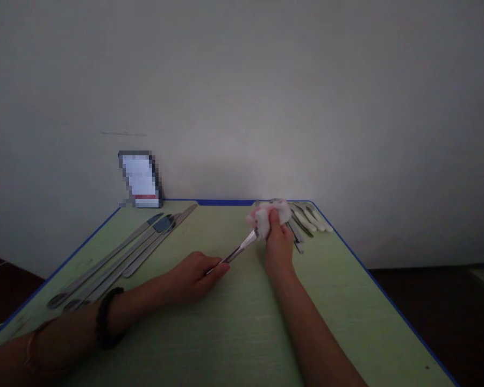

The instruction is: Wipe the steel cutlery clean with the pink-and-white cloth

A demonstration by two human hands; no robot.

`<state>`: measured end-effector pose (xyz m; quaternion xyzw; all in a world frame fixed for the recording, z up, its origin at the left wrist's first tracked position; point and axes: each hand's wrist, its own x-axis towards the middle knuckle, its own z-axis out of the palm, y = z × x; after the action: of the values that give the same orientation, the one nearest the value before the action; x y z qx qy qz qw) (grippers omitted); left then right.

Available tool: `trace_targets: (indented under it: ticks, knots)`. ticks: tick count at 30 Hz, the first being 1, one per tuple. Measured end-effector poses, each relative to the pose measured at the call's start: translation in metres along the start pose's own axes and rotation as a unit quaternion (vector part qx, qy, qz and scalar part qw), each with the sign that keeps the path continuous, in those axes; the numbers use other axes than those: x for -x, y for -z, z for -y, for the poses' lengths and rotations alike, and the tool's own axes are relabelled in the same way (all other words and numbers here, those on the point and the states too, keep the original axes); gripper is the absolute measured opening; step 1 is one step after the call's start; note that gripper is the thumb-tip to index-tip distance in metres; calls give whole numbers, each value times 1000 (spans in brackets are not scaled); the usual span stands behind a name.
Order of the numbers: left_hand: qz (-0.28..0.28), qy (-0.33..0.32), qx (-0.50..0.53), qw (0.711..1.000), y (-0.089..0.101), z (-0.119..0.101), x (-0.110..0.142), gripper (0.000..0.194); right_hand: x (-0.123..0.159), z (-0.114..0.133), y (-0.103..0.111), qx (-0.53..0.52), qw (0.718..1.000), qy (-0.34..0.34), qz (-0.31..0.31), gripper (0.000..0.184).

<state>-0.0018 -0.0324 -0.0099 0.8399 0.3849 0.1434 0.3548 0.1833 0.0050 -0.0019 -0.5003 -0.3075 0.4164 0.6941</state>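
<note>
My left hand (197, 275) is closed around the handle end of a shiny metal piece of cutlery (242, 246). It slants up and to the right over the middle of the table. Its far end is covered by a crumpled white and pink cloth (262, 221), so I cannot tell its kind. My right hand (279, 242) grips that cloth around the covered end, thumb on top. Just beyond my right hand lie several pieces of cutlery, some with white handles (306, 221), partly hidden by the hand and cloth.
Long metal table knives (145, 252) and other flat cutlery lie slantwise on the left of the green table (226, 344), which has a blue edge. A phone (141, 180), blurred out, leans against the wall (242, 107) at the back left.
</note>
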Motion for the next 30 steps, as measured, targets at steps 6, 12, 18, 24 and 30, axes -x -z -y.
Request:
trace_targets:
  ticks: [6,12,18,24,30]
  knots:
    - [15,41,37,998,2,-2,-1,48,-5,-7,5,-24,1000,-1,-10,45]
    - [-30,85,141,986,0,0,-4,54,33,-14,-18,140,984,-2,109,51]
    - [-36,71,127,989,0,0,-4,54,30,-9,-17,148,982,23,114,52]
    - [13,81,107,991,1,-7,-2,52,25,-13,-8,158,984,41,69,51]
    - [-40,102,193,975,1,-2,-8,46,29,-21,-31,193,965,61,164,48]
